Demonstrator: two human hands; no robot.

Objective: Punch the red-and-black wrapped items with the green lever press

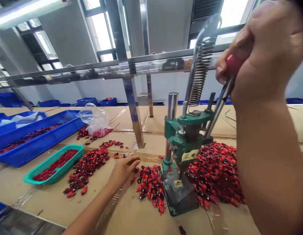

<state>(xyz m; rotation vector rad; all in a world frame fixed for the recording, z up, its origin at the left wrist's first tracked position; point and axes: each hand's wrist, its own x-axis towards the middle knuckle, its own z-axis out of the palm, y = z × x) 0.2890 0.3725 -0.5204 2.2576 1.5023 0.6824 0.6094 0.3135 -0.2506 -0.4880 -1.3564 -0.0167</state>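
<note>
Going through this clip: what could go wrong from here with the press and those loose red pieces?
The left hand rests near loose red pieces beside the green hand press, so its fingers might stray onto the base plate and get pinched if the lever comes down. The right hand grips the lever's red handle; a slip might let the sprung lever snap. The heap of red pieces against the press might spill onto the plate.
</note>
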